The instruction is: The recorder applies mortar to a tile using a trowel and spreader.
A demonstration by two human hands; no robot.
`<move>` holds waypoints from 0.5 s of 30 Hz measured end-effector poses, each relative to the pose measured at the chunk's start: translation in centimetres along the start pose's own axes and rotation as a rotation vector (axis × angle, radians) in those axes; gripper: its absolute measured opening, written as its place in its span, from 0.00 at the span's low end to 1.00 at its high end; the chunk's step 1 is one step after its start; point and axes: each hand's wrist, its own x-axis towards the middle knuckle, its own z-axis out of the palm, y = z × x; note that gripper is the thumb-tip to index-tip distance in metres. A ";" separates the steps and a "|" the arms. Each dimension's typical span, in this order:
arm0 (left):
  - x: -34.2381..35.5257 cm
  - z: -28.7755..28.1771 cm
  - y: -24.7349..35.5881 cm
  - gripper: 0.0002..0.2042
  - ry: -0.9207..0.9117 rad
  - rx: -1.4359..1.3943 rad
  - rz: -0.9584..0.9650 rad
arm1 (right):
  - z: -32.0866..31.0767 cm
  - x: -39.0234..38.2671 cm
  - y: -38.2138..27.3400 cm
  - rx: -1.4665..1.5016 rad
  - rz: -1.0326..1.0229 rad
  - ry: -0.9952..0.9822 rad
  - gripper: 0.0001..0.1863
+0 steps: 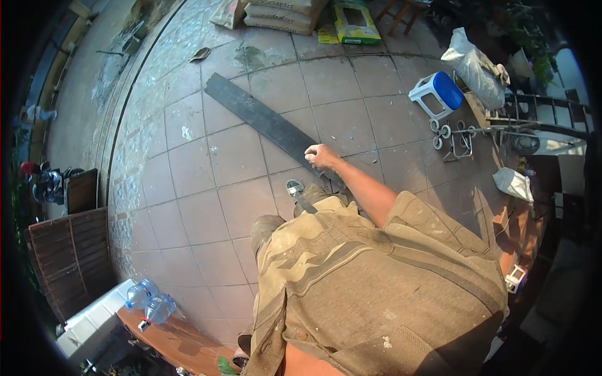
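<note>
My right hand [321, 157] is closed at the right-hand edge of a long, dark grey board [263, 121], near its close end. The fingers are curled, and their grip on the edge is partly hidden by the hand itself. From there the board slants away to the far left over the tiles. Its near end passes beside my forearm and my foot [295, 187], which wears a strapped sandal. My left hand is out of sight; only a bit of bare arm [307, 362] shows at the lower edge, by the brown shirt.
Tan sacks [282, 14] and a yellow-green package [356, 24] lie at the far side. To the right stand a blue-topped stool [446, 91], a white sack [476, 69] and a wheeled metal cart [461, 135]. Large clear bottles [160, 308] sit on a wooden surface [182, 341] at lower left.
</note>
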 end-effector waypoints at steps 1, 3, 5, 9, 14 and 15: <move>3.3 -2.6 2.0 0.20 -0.063 -0.021 0.002 | 0.0 1.0 -1.8 0.124 -0.066 0.032 0.15; 7.2 -6.5 3.4 0.20 -0.125 -0.105 -0.068 | 0.9 0.7 -8.7 0.137 -0.154 0.028 0.17; 11.4 -10.9 4.7 0.21 -0.185 -0.168 -0.150 | -0.2 -0.2 -10.4 0.219 -0.116 0.104 0.17; 23.6 -19.5 9.7 0.22 -0.252 -0.284 -0.289 | 0.0 -1.2 -4.0 0.160 -0.002 0.475 0.15; 33.7 -22.8 25.6 0.29 0.095 -0.337 -0.212 | 2.1 -6.7 11.4 0.237 0.392 0.585 0.08; 36.0 -24.6 28.9 0.28 0.107 -0.321 -0.139 | 2.2 -7.6 10.3 0.377 0.589 0.577 0.10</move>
